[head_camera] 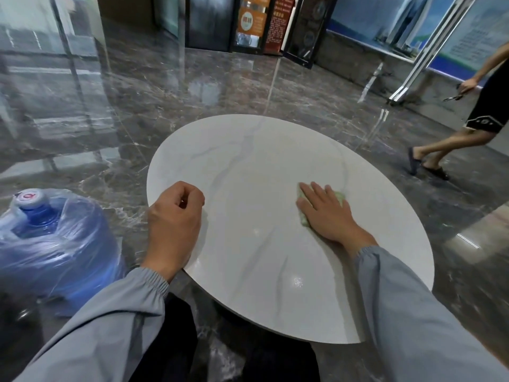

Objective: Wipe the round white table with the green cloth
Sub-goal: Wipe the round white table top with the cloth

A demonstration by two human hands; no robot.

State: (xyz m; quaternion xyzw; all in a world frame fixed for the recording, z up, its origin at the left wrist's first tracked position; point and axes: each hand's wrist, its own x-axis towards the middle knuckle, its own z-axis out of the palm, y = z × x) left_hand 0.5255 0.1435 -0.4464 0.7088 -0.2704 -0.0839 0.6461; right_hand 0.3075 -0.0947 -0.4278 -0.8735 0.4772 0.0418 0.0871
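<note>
The round white table (248,161), with faint grey veins, fills the middle of the head view. My right hand (326,213) lies flat with straight fingers on the pale green cloth (340,196), pressing it onto the table's right half; only the cloth's edges show around the hand. My left hand (175,216) hovers at the table's left rim, its fingers loosely curled with nothing in them.
A large blue water bottle (55,238) wrapped in clear plastic stands on the dark marble floor to the left of the table. A person in dark shorts and sandals (446,144) walks past at the right. Glass doors and posters line the far wall.
</note>
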